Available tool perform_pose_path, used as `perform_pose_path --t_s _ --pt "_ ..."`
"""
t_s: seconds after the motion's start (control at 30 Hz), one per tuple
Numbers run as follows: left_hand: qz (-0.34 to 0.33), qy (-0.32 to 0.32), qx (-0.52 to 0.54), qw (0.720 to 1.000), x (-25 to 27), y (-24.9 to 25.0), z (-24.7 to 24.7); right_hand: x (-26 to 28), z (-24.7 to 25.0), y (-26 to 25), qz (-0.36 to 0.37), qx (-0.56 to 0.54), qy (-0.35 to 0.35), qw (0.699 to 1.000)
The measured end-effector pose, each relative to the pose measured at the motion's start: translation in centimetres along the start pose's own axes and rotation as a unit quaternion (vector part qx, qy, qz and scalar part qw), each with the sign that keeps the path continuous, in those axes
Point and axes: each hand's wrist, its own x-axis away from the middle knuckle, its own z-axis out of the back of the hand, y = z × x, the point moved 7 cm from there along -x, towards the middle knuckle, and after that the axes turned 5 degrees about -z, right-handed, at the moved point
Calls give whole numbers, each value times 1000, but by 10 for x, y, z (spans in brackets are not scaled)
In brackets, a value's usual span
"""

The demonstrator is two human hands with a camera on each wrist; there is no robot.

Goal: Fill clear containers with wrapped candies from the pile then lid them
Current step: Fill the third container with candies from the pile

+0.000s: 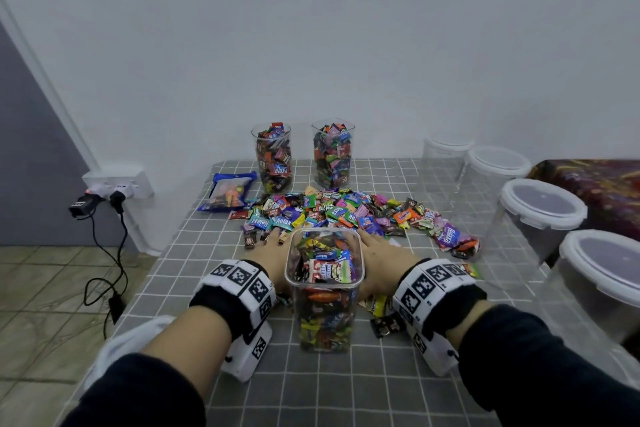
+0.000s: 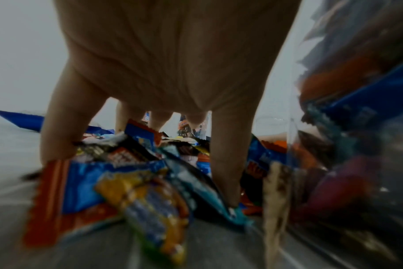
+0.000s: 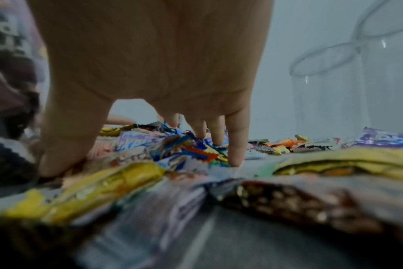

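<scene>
"Relax" — on teal candy wrappers [image 1: 283,221] in the pile [image 1: 349,215].

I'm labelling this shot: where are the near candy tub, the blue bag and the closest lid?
Near tub [image 1: 325,308], head view, front wall.
Blue bag [image 1: 229,191], head view, middle of its face.
Closest lid [image 1: 604,262], head view, white rim.

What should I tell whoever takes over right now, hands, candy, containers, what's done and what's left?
Left hand and right hand: open, fingers spread down on the candy pile, either side of the near container.
Near container: about full, no lid.
Two far containers: full, unlidded.
Empty lidded containers stand along the right.
Done: three filled. Left: lid those, fill the rest.
</scene>
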Motion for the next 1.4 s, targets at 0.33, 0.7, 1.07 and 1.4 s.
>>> perform_pose_path --t_s 0.33,0.7,1.07,1.4 --pt "-54 -21 -199 978 13 26 8 -10 -4 1 -4 10 -2 1000" --pt "-46 47 -267 961 21 38 20 3 15 -4 -6 0 67 998" --pt "-62 91 -249 962 26 39 28 18 32 -9 4 -11 133 991" --pt "-78 198 -105 971 47 38 50 39 48 -5 -2 -56 168 984"
